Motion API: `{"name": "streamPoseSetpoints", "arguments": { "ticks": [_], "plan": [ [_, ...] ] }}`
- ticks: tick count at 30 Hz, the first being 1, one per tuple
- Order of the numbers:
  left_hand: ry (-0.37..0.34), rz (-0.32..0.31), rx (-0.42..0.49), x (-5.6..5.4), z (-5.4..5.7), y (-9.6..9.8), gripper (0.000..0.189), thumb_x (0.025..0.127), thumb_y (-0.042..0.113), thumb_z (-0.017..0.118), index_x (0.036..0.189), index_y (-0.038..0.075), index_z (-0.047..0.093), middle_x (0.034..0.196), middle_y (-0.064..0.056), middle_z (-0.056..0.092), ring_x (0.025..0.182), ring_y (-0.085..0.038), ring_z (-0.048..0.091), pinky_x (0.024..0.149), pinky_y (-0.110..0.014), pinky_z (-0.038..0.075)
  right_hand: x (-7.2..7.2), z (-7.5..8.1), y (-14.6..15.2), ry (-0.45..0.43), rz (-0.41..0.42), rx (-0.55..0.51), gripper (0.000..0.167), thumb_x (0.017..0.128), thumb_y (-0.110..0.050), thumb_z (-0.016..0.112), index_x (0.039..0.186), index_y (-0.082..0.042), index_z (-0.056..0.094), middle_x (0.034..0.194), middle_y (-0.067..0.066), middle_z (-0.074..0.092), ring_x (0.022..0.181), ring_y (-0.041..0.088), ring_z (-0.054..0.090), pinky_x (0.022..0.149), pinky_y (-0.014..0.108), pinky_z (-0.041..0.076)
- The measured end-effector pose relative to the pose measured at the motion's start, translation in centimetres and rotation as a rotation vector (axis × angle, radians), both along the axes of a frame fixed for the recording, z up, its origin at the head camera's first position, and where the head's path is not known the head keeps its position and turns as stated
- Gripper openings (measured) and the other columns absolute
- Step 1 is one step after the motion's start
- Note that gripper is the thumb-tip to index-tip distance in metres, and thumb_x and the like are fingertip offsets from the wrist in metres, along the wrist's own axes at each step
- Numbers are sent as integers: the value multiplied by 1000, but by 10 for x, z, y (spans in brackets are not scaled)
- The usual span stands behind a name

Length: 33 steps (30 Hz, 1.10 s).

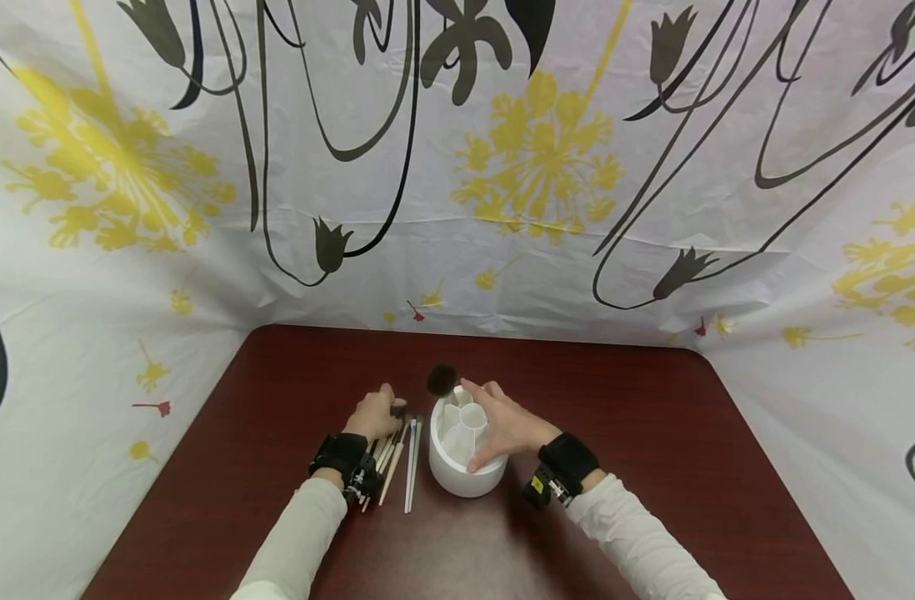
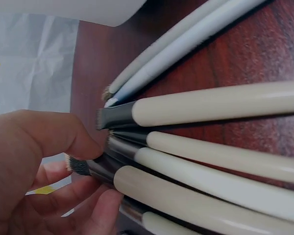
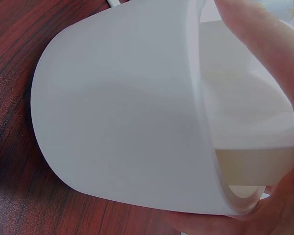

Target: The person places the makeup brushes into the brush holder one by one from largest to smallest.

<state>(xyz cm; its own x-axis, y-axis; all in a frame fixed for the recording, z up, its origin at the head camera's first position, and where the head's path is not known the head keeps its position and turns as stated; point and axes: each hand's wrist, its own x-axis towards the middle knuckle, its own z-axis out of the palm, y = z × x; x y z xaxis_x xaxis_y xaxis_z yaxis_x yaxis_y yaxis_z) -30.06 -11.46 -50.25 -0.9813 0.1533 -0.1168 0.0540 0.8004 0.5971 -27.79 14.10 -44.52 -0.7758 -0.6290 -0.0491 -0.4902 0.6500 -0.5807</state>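
Observation:
My left hand (image 1: 373, 415) is over a row of makeup brushes lying on the table, left of a white brush holder (image 1: 463, 483). In the left wrist view, its thumb and fingers pinch a makeup brush (image 2: 159, 188) at the dark ferrule, just below short dark bristles. Other brushes with cream handles (image 2: 215, 104) lie alongside. My right hand (image 1: 508, 425) spans the top of the round, divided holder, thumb at the near rim and fingers at the far side. A large fluffy brush (image 1: 442, 380) stands in the holder. The right wrist view shows the holder's smooth wall (image 3: 117, 107) close up.
Two thin pale-handled brushes (image 1: 412, 467) lie between the pile and the holder. The dark red wooden table (image 1: 615, 400) ends at a back edge against a white floral cloth (image 1: 397, 192), which also hangs at both sides.

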Motion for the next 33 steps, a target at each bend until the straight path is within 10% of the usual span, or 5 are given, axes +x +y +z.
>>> {"name": "streamPoseSetpoints", "arguments": {
  "ticks": [13, 25, 33],
  "plan": [
    [19, 0, 34, 0, 14, -4, 36, 77, 4, 64, 108, -1, 48, 119, -9, 59, 46, -13, 44, 46, -23, 37, 0, 0, 1, -1, 10, -17, 122, 49, -42, 87, 145, -15, 17, 118, 11, 37, 101, 18, 46, 81, 30, 44],
    [107, -20, 45, 3, 28, -7, 40, 76, 6, 65, 114, 1, 50, 118, -9, 59, 65, -16, 44, 55, -25, 36, -1, -2, 0, 6, 6, 1, 123, 48, -42, 87, 145, -15, 17, 118, 12, 37, 99, 20, 48, 80, 30, 45],
    [162, -9, 60, 4, 44, -7, 41, 75, 6, 66, 113, 2, 51, 84, -12, 52, 65, -17, 45, 54, -27, 37, -1, 0, 0, -1, 11, 2, 122, 49, -43, 86, 145, -14, 17, 118, 12, 37, 100, 20, 47, 80, 30, 45]
  ]
}}
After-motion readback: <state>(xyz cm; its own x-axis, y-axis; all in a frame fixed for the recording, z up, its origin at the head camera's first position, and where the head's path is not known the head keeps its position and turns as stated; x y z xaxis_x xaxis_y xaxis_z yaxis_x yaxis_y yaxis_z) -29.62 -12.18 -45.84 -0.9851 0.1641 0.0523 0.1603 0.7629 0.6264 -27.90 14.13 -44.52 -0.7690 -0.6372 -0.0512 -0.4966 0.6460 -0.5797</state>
